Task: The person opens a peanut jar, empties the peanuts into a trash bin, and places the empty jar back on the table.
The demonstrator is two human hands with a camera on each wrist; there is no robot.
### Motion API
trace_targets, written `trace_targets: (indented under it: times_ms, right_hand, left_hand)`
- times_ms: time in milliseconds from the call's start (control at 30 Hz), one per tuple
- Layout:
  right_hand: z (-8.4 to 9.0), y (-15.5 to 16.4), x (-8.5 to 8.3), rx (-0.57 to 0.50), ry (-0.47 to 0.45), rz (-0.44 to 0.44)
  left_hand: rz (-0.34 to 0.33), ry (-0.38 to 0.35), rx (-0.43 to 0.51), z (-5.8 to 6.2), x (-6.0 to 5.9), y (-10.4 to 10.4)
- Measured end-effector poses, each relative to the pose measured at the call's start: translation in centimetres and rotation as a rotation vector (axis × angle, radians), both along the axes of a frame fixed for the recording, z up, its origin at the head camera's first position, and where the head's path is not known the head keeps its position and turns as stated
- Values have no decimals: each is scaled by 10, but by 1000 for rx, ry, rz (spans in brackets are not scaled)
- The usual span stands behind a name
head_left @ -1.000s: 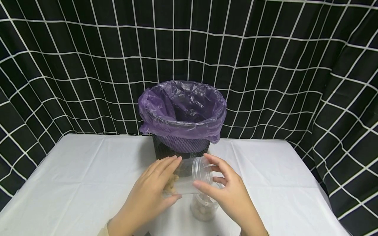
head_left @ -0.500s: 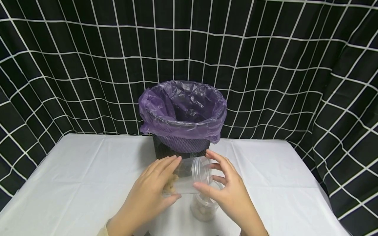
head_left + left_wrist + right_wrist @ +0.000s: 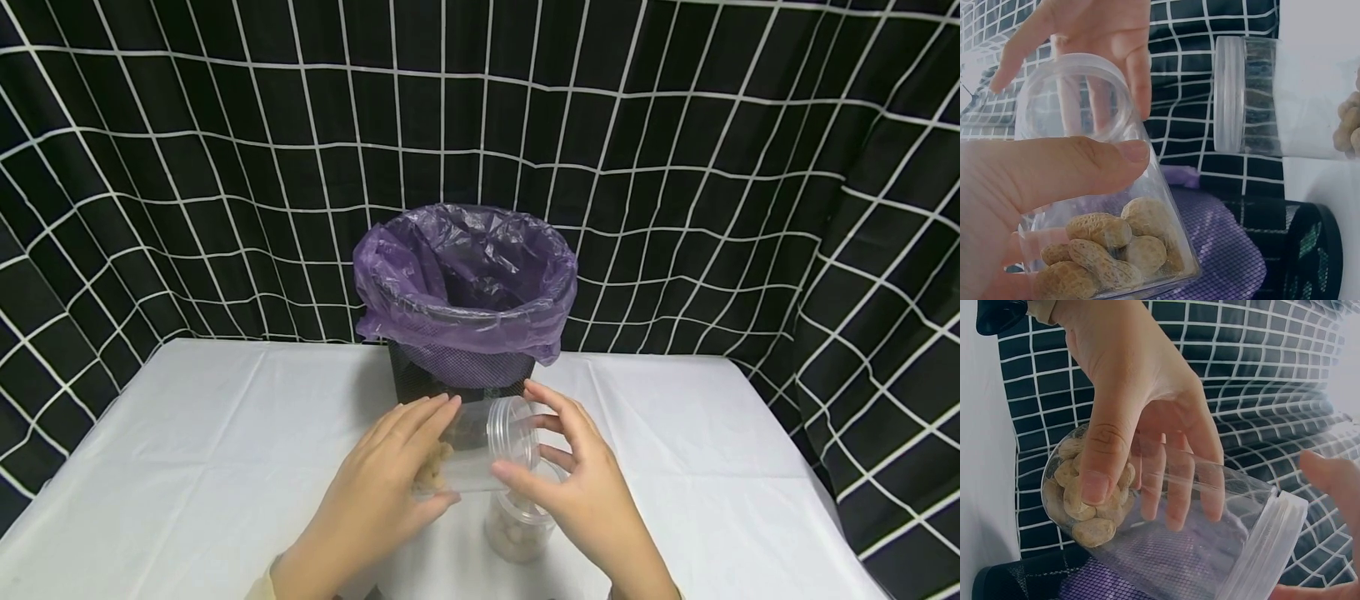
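My left hand (image 3: 382, 483) grips a clear plastic jar (image 3: 472, 454) around its base end and holds it on its side above the table. Several unshelled peanuts (image 3: 1104, 253) lie bunched at that end. A translucent lid (image 3: 1266, 550) is at the other end, facing right. Around the lid, my right hand (image 3: 588, 475) curves with loosely spread fingers. In the left wrist view one of its fingertips (image 3: 1000, 81) is apart from the lid; whether the thumb touches it, I cannot tell. A second clear jar (image 3: 517, 533) stands upright below, partly hidden, with more peanuts (image 3: 1350, 122) inside.
Behind the hands stands a black mesh bin (image 3: 420, 375) lined with a purple plastic bag (image 3: 465, 329). White cloth (image 3: 225, 442) covers the table. A black curtain (image 3: 315, 175) with a white grid surrounds its back and sides.
My right index finger has lifted slightly away from the lid's upper edge. The left hand and the jar have stayed nearly still.
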State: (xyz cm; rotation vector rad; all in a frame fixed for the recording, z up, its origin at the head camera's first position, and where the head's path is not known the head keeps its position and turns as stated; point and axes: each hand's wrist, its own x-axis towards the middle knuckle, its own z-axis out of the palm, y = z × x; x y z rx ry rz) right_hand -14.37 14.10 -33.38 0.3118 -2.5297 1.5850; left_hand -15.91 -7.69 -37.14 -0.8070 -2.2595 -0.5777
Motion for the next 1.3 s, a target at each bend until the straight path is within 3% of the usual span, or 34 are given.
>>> trace_targets:
  times_ms: [267, 633, 933, 1300]
  right_hand:
    - [1, -2, 0, -69, -78, -34]
    - [-1, -4, 0, -42, 9, -1]
    - [2, -7, 1, -69, -71, -54]
    - [0, -6, 1, -86, -18, -12]
  left_hand:
    - [10, -8, -5, 1, 0, -1]
    - [4, -20, 2, 2, 0, -3]
    - [17, -12, -4, 2, 0, -3]
    - [19, -12, -5, 2, 0, -3]
